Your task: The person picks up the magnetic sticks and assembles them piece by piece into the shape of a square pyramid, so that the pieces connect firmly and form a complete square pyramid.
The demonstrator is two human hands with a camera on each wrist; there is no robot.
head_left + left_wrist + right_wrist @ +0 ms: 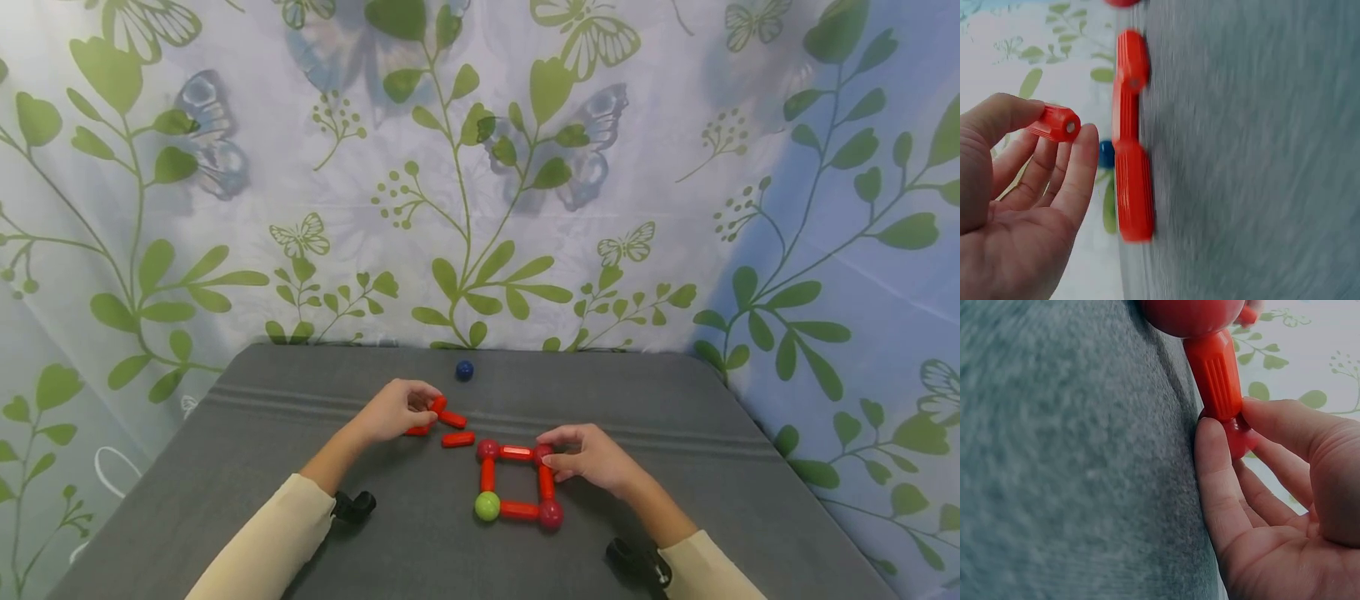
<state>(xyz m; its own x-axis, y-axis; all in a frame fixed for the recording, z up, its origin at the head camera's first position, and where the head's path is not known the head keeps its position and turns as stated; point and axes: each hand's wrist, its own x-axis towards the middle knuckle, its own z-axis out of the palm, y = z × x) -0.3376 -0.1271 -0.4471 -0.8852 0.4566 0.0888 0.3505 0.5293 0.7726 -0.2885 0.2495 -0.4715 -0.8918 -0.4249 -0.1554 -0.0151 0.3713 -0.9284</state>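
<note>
My left hand (397, 410) pinches a short red rod (1054, 123) between thumb and fingertips, above the table. A small metallic dot shows in the rod's end. Close by lie loose red rods (457, 439) of the same kind. To the right, red rods and balls form a flat square: a green ball (487, 506) sits at its near left corner, red balls at the others. At the far right corner, my right hand (588, 458) holds the red ball (543, 453), thumb and fingers around it where a ridged red rod (1215, 375) meets it.
A dark blue ball (464, 370) rests near the back edge of the grey cloth-covered table (360, 550). Behind the table hangs a curtain (337, 192) printed with leaves and butterflies. Black wrist straps (352, 507) show at both sleeves.
</note>
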